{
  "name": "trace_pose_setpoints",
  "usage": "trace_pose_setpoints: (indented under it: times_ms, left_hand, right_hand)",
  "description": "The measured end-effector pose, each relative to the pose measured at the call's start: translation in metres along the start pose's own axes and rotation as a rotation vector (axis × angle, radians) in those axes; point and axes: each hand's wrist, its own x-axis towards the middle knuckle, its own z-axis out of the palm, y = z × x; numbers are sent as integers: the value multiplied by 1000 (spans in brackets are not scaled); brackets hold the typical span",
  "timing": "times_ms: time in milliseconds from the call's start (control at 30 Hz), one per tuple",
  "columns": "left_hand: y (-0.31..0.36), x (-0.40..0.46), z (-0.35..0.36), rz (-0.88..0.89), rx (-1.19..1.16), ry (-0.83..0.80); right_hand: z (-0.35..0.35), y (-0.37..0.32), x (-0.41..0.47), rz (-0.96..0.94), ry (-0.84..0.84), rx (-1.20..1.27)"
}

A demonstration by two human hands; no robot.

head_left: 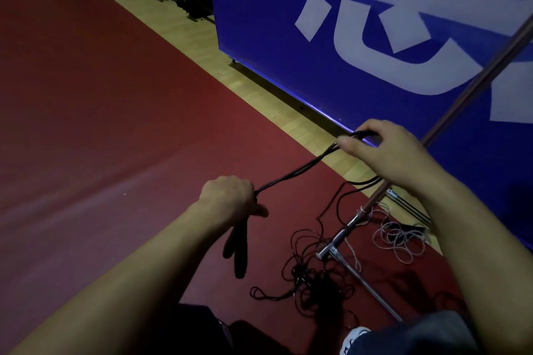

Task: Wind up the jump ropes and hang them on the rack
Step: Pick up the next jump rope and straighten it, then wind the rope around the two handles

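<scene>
Rope (300,170) is stretched taut between both hands. Its handles (236,248) are gripped in the left hand (227,197) and hang below it; the folded strands are pinched by the right hand (383,150). Tangled ropes (314,277) lie below the right hand, beside the rack (343,235) base.

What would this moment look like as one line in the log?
left hand: grips black handles | right hand: pinches black rope loop, taut | tangled ropes on floor by rack
</scene>
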Motion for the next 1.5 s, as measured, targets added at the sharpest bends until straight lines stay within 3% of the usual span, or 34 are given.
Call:
trace_pose_setpoints:
  times_ms: [67, 167, 267, 333, 467, 533, 633, 733, 800, 867, 933, 1033, 1233, 1333, 1500]
  left_hand:
    - [0, 1, 3, 49, -18, -28]
    - [0, 2, 5, 80, -75, 68]
    - [-7, 6, 2, -38, -178, 208]
    - [-19, 12, -2, -149, -346, 327]
    - [-43, 23, -10, -283, -626, 547]
    - [-44, 23, -13, -289, -835, 529]
    - [-24, 5, -21, -194, -1420, 397]
    - [1, -27, -34, -101, -1884, 211]
    - [12, -43, -38, -10, -2022, 120]
    - [17, -52, -37, 35, -2021, 157]
    - [15, -49, -32, 38, -1810, 343]
    - [3, -37, -26, 39, -1489, 543]
    - [3, -30, -21, 48, -1386, 491]
    - [3, -28, -21, 9, -1527, 408]
    - [12, -28, -23, 11, -1649, 415]
  right_hand:
    - [-1, 0, 0, -26, -7, 26]
    - [-2, 0, 0, -39, 113, -9]
    - [-3, -2, -3, -55, 127, 33]
    - [1, 0, -6, -56, 21, 33]
    - [26, -4, -14, -102, -435, -89]
    - [44, -9, -20, -116, -604, -185]
    - [71, -10, -27, -54, -706, -128]
    - [93, -16, -29, 114, -689, 131]
    - [105, -17, -26, 134, -627, 267]
    - [109, -15, -21, 25, -564, 268]
    - [105, -18, -21, -112, -537, 245]
    - [96, -28, -27, -207, -538, 481]
    - [103, -48, -46, -197, -623, 798]
    - [99, -51, -48, -92, -608, 689]
    - [113, -53, -52, 34, -357, 451]
